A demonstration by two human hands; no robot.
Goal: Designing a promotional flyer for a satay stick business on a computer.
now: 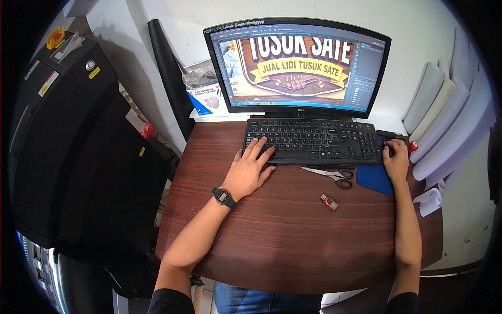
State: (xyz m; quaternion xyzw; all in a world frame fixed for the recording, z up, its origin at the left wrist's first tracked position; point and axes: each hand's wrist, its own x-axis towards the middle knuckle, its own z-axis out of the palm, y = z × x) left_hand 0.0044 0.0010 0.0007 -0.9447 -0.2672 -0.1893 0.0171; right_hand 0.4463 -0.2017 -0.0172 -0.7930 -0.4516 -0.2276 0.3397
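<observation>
My left hand (244, 174) rests on the left end of a black keyboard (319, 140), fingers spread over the keys and thumb near the table's surface. A black digital watch (223, 197) is on that wrist. My right hand (396, 165) curls around a dark computer mouse (391, 150), which the fingers mostly cover. Beneath the mouse lies a blue mouse pad (372, 179). Behind the keyboard stands a black monitor (300, 68), its screen filled with a graphic design of a wooden sign, a yellow ribbon and skewers.
Scissors (334, 175) with black handles and a red USB stick (329, 202) lie on the brown table (293, 240). A mask box (209, 99) stands behind, on the left. Large paper rolls (444, 125) lean at the right. A big black machine (78, 157) fills the left side.
</observation>
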